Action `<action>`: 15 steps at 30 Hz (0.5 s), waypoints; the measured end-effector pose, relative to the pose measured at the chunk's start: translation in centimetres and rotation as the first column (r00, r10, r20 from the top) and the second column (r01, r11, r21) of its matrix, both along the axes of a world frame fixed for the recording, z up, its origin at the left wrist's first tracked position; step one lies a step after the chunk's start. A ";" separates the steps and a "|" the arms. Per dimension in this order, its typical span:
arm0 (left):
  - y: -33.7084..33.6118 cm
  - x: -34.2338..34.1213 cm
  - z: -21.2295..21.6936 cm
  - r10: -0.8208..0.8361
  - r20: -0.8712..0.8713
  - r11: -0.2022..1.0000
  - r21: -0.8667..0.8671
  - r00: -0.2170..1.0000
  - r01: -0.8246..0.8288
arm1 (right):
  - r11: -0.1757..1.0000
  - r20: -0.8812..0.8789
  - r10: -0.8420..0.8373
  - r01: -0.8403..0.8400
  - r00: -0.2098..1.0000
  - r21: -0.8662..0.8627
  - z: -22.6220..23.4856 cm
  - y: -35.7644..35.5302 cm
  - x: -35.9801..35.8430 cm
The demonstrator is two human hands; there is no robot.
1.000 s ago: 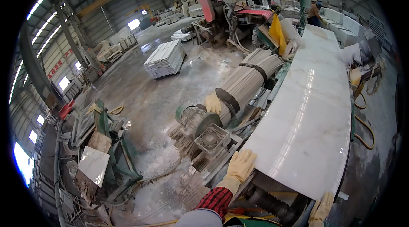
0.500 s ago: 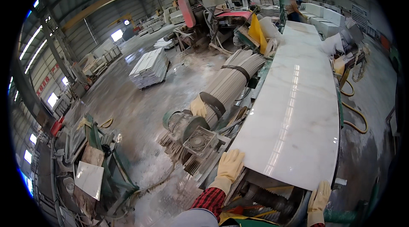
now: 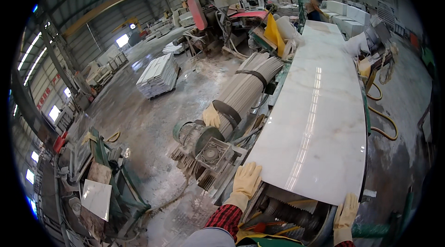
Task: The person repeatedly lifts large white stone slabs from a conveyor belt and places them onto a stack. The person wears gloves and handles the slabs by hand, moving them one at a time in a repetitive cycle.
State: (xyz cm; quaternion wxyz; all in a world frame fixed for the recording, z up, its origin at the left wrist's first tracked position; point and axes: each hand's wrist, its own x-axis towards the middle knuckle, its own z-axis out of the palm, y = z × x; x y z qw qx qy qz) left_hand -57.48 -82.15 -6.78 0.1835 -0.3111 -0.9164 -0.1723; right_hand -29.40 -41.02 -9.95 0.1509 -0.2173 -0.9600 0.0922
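Note:
A long polished white stone slab (image 3: 315, 121) with faint veins lies on a machine bed, stretching away from me. My left hand (image 3: 247, 179), in a cream rubber glove, rests at its near left corner with the fingers stretched forward. At the near right corner, my right hand (image 3: 346, 212) wears a matching glove and lies along the slab's edge, fingers extended. Neither hand is wrapped round anything. Below the slab's near end, between my hands, a ribbed dark roller (image 3: 294, 214) shows in the machine frame.
Left of the slab stand a dusty motor (image 3: 190, 133) and a strapped bundle of strips (image 3: 245, 84) with a loose glove (image 3: 211, 116) on it. Stacked slabs (image 3: 157, 75) sit on the wet floor. A person (image 3: 315, 8) stands beyond the far end. A yellow hose (image 3: 384, 119) loops at right.
The whole view has shifted slightly left. Both hands stay at the slab's near corners, and the slab shows no clear movement. The distant person's posture has changed a little.

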 end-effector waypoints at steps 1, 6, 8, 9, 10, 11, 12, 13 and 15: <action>0.1 0.0 0.1 -0.001 -0.041 1.000 0.007 0.999 0.002 | 1.000 0.004 0.000 0.000 1.000 -0.003 0.1 0.0 0.0; 0.0 0.0 0.4 -0.011 -0.036 1.000 0.007 0.999 0.011 | 0.999 0.013 0.007 -0.007 1.000 0.036 -1.2 0.6 0.4; -0.1 0.1 0.5 -0.012 -0.034 1.000 0.009 0.999 0.012 | 0.999 0.014 0.005 -0.005 1.000 0.041 -1.1 0.5 0.4; -0.1 0.1 0.5 -0.012 -0.051 1.000 0.014 0.999 0.013 | 0.999 0.017 0.002 -0.002 1.000 0.041 -1.1 0.4 0.4; -0.2 0.2 0.5 -0.013 -0.068 1.000 0.020 0.998 0.014 | 0.999 0.020 -0.001 0.001 1.000 0.041 -1.2 0.3 0.5; -0.2 0.3 0.5 -0.011 -0.085 1.000 0.026 0.996 0.013 | 0.999 0.022 -0.003 0.002 1.000 0.042 -1.2 0.3 0.5; -0.2 0.3 0.5 -0.011 -0.085 0.999 0.029 0.996 0.013 | 0.999 0.020 0.001 -0.002 1.000 0.040 -1.1 0.3 0.5; -0.2 0.3 0.5 -0.011 -0.086 0.999 0.033 0.996 0.014 | 0.999 0.018 0.006 -0.006 1.000 0.038 -0.9 0.4 0.5; -0.3 0.4 0.3 -0.013 -0.085 0.999 0.031 0.996 0.016 | 0.999 0.014 0.013 -0.014 1.000 0.037 -1.0 0.4 0.7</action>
